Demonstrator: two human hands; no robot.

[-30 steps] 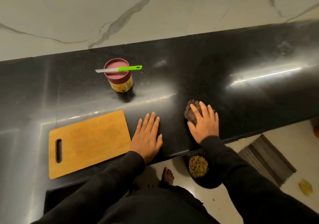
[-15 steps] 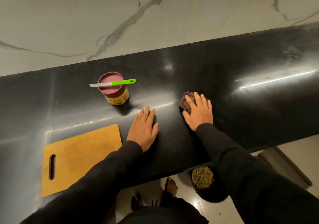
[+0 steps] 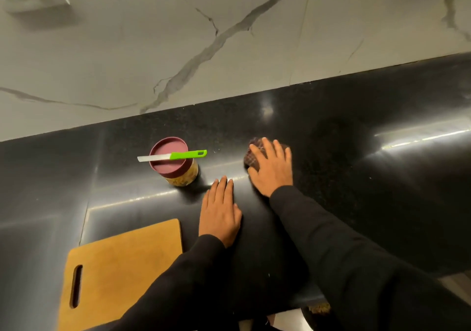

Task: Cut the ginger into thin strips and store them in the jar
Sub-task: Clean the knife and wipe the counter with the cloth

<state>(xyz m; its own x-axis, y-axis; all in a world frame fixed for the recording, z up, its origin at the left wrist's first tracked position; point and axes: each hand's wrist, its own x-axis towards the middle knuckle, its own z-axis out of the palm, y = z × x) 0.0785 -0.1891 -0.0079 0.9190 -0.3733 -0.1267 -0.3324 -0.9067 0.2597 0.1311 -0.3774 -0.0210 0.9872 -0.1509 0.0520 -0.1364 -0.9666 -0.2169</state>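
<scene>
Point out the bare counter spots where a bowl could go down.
Widest free patch: black counter right of the right hand and its cloth. Another lies left of the jar, beyond the cutting board. It is crowded between jar, left hand and right hand.

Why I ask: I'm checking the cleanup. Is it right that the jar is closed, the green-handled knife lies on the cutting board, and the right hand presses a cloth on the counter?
Not quite. The head view shows the knife lying across the lid of the jar, not on the cutting board. The jar is closed, and the right hand presses the cloth on the counter.
</scene>
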